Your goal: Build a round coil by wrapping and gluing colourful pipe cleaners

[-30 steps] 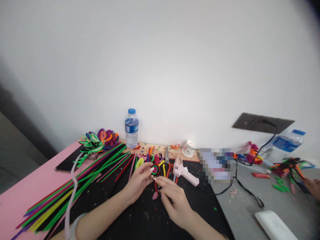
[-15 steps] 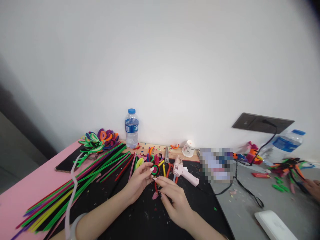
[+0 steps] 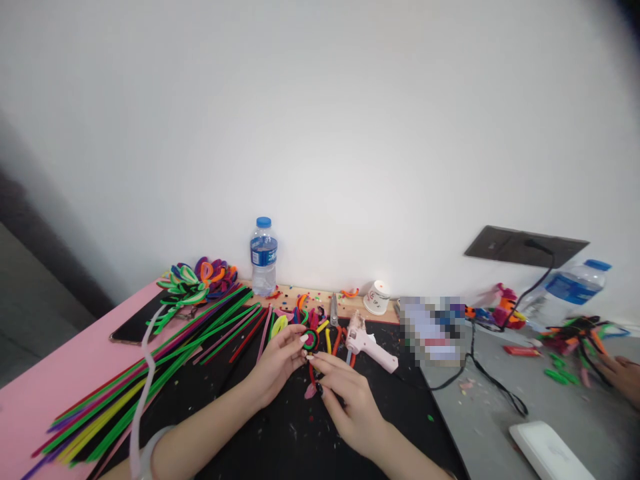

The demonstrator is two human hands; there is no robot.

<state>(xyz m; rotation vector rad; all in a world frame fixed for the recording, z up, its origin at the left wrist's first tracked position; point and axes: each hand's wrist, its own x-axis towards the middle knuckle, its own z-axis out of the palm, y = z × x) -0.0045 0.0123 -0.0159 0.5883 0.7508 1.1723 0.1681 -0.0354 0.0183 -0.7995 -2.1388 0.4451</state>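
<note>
My left hand (image 3: 277, 361) pinches a small coiled disc of pipe cleaner (image 3: 311, 339), pink in the middle with black and green rings. My right hand (image 3: 345, 395) is closed just below it, its fingertips on a red pipe cleaner tail (image 3: 311, 373) that hangs from the disc. Both hands hover over a black mat (image 3: 260, 433). A pink glue gun (image 3: 367, 342) lies just right of the disc.
A long bundle of coloured pipe cleaners (image 3: 150, 373) lies to the left on the pink table (image 3: 45, 387), beside a phone (image 3: 137, 325) and finished flowers (image 3: 200, 279). A water bottle (image 3: 263, 256) and paper cup (image 3: 377, 297) stand by the wall. Another person's hand (image 3: 623, 377) works at far right.
My hands and the coiled disc stay almost still. The other person's hand at far right has shifted slightly inward.
</note>
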